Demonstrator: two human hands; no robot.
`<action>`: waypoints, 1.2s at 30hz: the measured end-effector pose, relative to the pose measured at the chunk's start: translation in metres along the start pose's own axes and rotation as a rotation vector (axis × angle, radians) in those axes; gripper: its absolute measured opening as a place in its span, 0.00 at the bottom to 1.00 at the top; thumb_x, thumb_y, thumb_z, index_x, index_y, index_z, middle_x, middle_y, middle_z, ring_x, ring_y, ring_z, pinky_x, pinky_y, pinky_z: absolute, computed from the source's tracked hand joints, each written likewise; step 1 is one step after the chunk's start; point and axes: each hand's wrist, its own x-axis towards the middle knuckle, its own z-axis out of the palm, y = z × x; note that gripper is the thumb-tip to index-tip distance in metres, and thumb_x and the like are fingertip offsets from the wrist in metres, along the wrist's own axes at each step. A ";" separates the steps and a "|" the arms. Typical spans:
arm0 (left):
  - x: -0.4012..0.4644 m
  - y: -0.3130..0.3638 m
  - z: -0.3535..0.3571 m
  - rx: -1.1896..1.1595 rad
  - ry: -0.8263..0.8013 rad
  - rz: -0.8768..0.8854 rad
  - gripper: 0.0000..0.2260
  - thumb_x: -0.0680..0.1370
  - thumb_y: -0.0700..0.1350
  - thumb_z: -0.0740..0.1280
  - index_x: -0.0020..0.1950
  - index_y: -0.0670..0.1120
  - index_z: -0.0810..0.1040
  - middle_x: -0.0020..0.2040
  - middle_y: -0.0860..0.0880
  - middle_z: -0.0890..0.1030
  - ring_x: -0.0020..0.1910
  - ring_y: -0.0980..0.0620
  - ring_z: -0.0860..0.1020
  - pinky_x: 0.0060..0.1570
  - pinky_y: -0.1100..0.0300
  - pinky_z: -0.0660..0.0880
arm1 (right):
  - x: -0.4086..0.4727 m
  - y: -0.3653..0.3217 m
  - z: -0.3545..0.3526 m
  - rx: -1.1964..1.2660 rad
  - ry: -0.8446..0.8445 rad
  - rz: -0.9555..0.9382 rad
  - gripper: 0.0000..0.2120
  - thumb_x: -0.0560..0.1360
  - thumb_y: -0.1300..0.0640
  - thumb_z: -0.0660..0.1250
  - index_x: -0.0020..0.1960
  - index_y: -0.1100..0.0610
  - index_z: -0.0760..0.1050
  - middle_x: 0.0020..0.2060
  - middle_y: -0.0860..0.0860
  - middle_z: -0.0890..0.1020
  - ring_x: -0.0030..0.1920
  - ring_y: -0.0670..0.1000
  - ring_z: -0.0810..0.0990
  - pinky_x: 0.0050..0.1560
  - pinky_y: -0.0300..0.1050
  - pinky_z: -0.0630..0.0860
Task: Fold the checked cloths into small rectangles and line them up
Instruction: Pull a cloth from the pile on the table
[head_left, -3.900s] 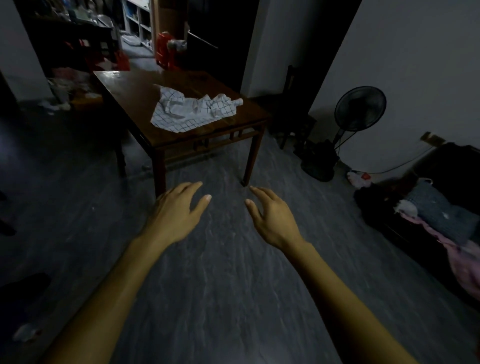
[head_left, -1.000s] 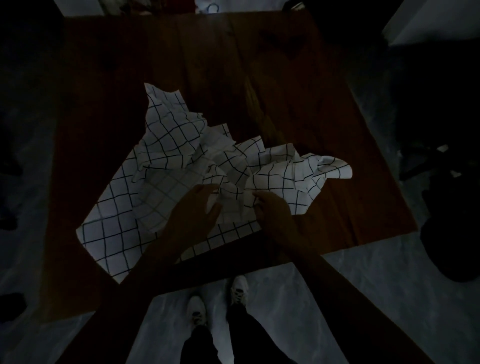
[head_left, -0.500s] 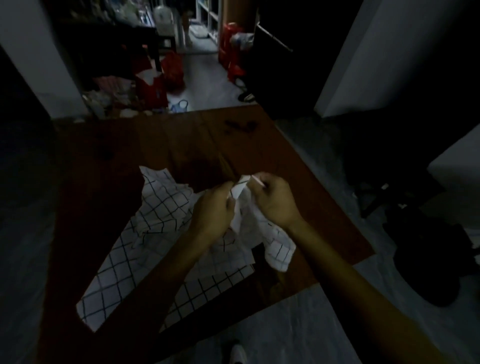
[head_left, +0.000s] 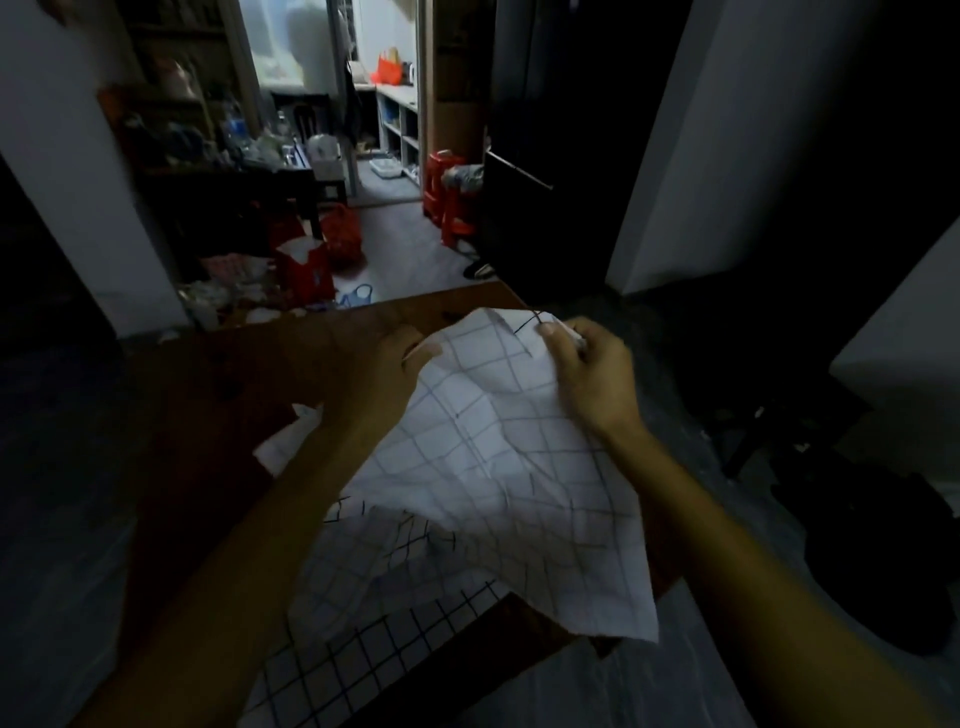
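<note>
Dim room, grey floor (head_left: 62, 519); brown wooden surface (head_left: 218, 395) in the foreground, lit doorway beyond it with red plastic stools (head_left: 448, 200) and a red basket (head_left: 343, 236) on the floor. No brand, label or legible writing visible anywhere; background too blurred to read.

Upper checked cloth (head_left: 498, 467): white with a thin dark grid, lifted off the surface and spread between both hands, lower edge hanging past the near right corner of the surface. Grid lines look faint on the side facing the camera.

Left hand (head_left: 379, 374): grip pinching the cloth's upper left edge, fingers curled round the fabric. Right hand (head_left: 592, 374): grip pinching the upper right corner, fingers closed on it. Both hands hold the top edge at about the same height, apart from each other.

Second checked cloth (head_left: 332, 660): bolder black grid, lying flat on the surface under the lifted one, partly covered by it and by the left forearm. Another bit of white fabric (head_left: 283, 447) shows left of the left forearm; cannot tell which cloth it belongs to.
</note>
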 end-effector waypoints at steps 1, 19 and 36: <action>0.003 -0.001 -0.006 0.047 -0.023 0.042 0.16 0.78 0.52 0.63 0.48 0.39 0.81 0.44 0.43 0.83 0.43 0.49 0.80 0.50 0.61 0.73 | 0.000 -0.001 -0.004 -0.036 0.024 -0.017 0.12 0.78 0.50 0.64 0.36 0.48 0.73 0.30 0.44 0.77 0.31 0.37 0.74 0.33 0.31 0.68; 0.002 -0.001 -0.028 0.018 -0.090 0.116 0.26 0.75 0.63 0.58 0.41 0.42 0.83 0.38 0.44 0.83 0.36 0.52 0.78 0.41 0.54 0.75 | 0.008 -0.024 -0.014 -0.635 0.010 -0.409 0.08 0.72 0.63 0.69 0.49 0.55 0.82 0.44 0.51 0.85 0.43 0.52 0.82 0.48 0.49 0.79; 0.061 0.090 0.075 0.373 0.105 -0.279 0.12 0.77 0.45 0.66 0.56 0.40 0.80 0.51 0.40 0.81 0.51 0.41 0.78 0.50 0.57 0.71 | 0.033 0.093 -0.040 -0.216 -0.118 -0.332 0.13 0.75 0.52 0.61 0.53 0.58 0.79 0.47 0.52 0.82 0.46 0.48 0.78 0.50 0.45 0.76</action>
